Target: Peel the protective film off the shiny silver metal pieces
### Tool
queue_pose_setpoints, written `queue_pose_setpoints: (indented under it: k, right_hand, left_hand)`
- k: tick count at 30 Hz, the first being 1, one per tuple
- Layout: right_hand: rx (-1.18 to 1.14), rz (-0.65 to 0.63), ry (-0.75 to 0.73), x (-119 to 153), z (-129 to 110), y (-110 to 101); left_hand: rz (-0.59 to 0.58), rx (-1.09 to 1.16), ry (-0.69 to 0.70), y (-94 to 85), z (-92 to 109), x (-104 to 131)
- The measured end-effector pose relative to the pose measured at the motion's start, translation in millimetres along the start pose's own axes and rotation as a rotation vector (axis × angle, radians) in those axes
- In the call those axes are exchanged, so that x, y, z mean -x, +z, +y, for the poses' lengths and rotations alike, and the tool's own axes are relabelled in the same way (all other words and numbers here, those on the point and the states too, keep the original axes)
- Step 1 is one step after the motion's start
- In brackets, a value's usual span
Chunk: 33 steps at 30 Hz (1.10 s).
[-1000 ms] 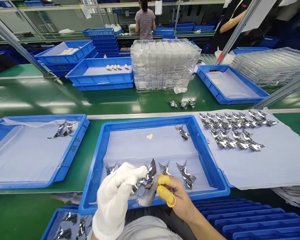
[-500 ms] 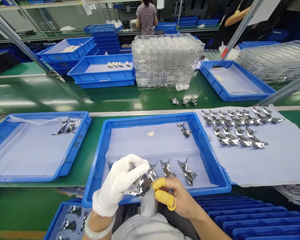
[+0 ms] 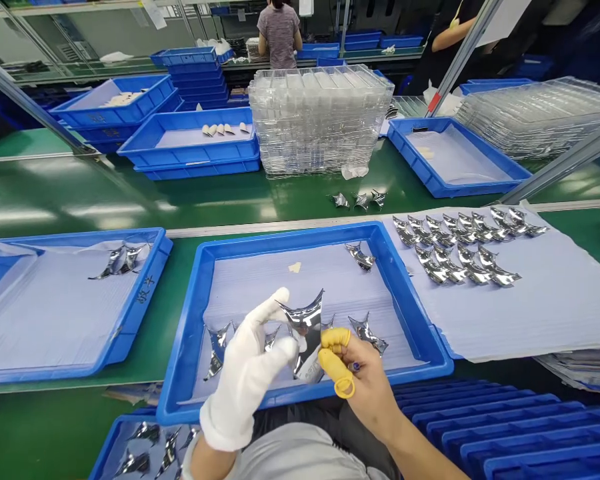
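One chrome piece [image 3: 307, 321] between both hands [image 3: 247, 370] [image 3: 365, 380]

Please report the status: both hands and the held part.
Left hand and right hand: both holding shiny part. Blue tray below it; other parts inside. Nothing seen blocking.

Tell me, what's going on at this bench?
A person is holding a shiny, silver, curved part with pointed corners in both hands. The white-gloved left hand holds its left side, while the right hand, wearing yellow finger covers, pinches its right edge. Beyond it, other silver parts lie in a rectangular blue plastic tray. To the right, two rows of similar parts lie on a wide, pale sheet.
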State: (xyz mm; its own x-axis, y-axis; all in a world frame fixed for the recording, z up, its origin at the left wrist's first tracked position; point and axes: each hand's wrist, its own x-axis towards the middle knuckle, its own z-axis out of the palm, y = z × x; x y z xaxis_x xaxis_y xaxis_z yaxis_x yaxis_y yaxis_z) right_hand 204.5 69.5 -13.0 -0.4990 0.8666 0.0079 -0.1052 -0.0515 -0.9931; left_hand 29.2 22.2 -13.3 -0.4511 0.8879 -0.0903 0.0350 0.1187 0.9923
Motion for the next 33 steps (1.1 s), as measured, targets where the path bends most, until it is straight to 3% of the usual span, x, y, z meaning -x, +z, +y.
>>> queue_pose_setpoints:
  k: [3,9,12,17,23,26,29,33]
  right_hand:
    - [0.177,-0.003,-0.128,2.6,-1.3,2.1]
    - [0.610,0.028,-0.608,8.0,-0.3,-3.2]
    - [0.708,0.010,-0.705,8.7,2.2,-5.1]
    - [0.664,0.034,-0.695,4.5,12.3,-4.5]
    - [0.339,0.012,-0.419,-3.0,24.7,-2.0]
    - [0.142,-0.069,-0.248,-2.9,19.8,-0.8]
    - [-0.071,-0.168,-0.072,-0.9,11.6,0.4]
    - [-0.259,-0.201,0.080,2.6,7.7,2.6]
  left_hand:
    - [0.050,-0.018,0.053,6.1,-3.3,3.4]
    - [0.116,0.068,0.264,3.6,-1.4,4.7]
    - [0.168,0.036,0.343,-0.6,-1.4,4.1]
    - [0.162,-0.043,0.583,-1.6,5.6,4.7]
    - [0.102,-0.240,0.789,-2.8,18.4,11.5]
    - [0.118,-0.190,0.706,-2.7,16.1,11.3]
    - [0.212,-0.078,0.410,-1.1,9.2,8.1]
    - [0.290,0.048,0.047,2.2,5.8,3.5]
